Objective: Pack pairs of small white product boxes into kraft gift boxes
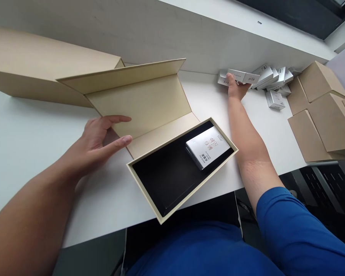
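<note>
A long cream gift box with a black inside lies tilted across the table, its hinged lid folded back. Inside, at the right end, rests a silver carton with red and black print. My left hand is at the lid's left edge, index finger and thumb stretched apart over its inner side; the other fingers are hidden. Farther off to the right, my right hand has thumb and fingers around a small silver box, among others like it. Its fingertips are partly hidden.
Several silver boxes are heaped by the wall, one lying apart in front. Brown cartons are stacked at the right edge. A larger closed tan box stands at the back left. The white table's front edge runs near my body.
</note>
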{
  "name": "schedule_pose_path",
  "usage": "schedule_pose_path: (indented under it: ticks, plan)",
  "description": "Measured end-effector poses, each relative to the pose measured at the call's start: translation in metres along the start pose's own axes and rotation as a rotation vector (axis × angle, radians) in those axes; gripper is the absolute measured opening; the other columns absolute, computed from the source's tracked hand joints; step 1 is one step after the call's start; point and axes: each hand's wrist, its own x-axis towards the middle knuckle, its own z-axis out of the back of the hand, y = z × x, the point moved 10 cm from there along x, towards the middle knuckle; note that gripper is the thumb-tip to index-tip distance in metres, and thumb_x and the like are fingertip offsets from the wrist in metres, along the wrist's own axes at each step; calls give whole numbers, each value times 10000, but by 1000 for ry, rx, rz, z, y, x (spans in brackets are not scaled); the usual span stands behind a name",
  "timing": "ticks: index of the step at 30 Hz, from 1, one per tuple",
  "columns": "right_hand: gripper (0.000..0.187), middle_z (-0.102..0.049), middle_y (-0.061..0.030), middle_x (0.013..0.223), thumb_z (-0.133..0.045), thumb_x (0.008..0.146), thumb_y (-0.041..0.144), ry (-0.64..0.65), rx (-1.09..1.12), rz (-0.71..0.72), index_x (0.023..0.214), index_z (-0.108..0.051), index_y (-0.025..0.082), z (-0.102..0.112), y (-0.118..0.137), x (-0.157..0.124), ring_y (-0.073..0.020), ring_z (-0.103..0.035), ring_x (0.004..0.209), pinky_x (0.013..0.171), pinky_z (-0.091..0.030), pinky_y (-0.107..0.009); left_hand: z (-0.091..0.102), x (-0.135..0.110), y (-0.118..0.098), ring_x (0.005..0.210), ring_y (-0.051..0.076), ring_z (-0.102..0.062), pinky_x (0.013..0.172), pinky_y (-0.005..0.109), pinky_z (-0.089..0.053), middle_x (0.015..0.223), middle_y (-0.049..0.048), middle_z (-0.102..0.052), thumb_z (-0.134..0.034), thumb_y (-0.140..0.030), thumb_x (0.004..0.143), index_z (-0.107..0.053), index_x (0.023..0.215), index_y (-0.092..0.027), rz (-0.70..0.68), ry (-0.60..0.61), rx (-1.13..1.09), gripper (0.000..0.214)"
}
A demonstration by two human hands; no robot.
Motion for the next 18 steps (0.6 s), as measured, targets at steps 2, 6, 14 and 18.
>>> schedule_pose_path:
  ticks: [2,6,14,18]
  plan:
    - [514,-638,-88,1365,-820,721,394,-45,45,-12,1090,-475,296,1,-1,-1,-213,-662,1371,1040,-659,-449,0,0,0,1494,416,-459,1291,666,-308,1460,125,-624,-580,-739,906,-643,1446,-306,-9,-1,6,695]
    - [593,-653,-48,1302,-827,710,444,-156,176,-45,1149,-451,312,8,12,-17,-199,-737,1229,981,-691,-444,0,-1,-1,1544,424,-403,1287,656,-323,1495,117,-607,-576,-735,911,-635,1440,-302,-17,9,-5,686]
    - [647,-641,-41,1337,-864,697,433,112,301,-33,1237,-536,292,-10,103,-76,-249,-660,1393,1034,-687,-413,10,-4,-12,1467,411,-473,1210,629,-418,1443,172,-610,-602,-652,873,-622,1434,-225,85,-23,12,706]
    - [629,-704,0,1264,-877,701,409,282,338,-28,1240,-567,312,-9,159,-125,-198,-713,1274,1010,-688,-346,46,-19,-6,1073,280,-647,857,424,-545,1359,161,-641,-780,-538,771,-536,1342,-193,241,-410,-156,710]
